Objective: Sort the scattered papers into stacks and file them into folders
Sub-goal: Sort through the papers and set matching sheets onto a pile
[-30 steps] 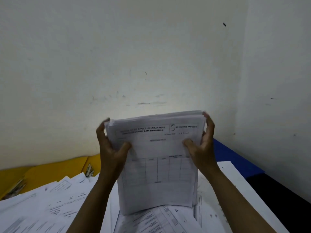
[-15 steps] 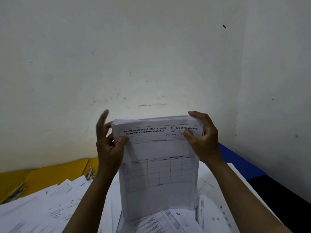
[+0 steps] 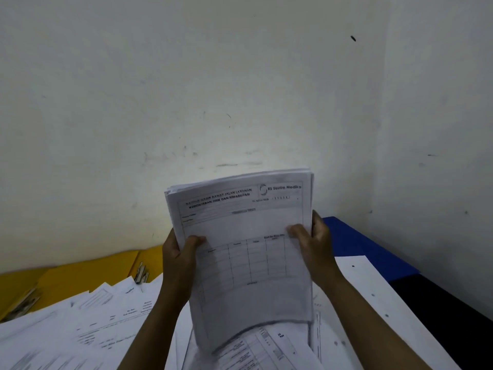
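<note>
Far left: flat yellow folders (image 3: 66, 279) with metal clasps, against the wall. Next, loose white printed sheets (image 3: 80, 329) fanned over the table. Centre: thick paper stack (image 3: 240, 249) (bottom edge curling) held upright, left hand (image 3: 181, 252) and right hand (image 3: 314, 247) gripping its sides. Far right: smooth blue folder (image 3: 360, 244).

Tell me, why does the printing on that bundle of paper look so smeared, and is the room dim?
Head view: the paper stack, held by the left hand and right hand, is motion-blurred, so only the header is partly legible; light is dim, with a brighter patch on the wall behind; wide-angle lens bends the edges.
</note>
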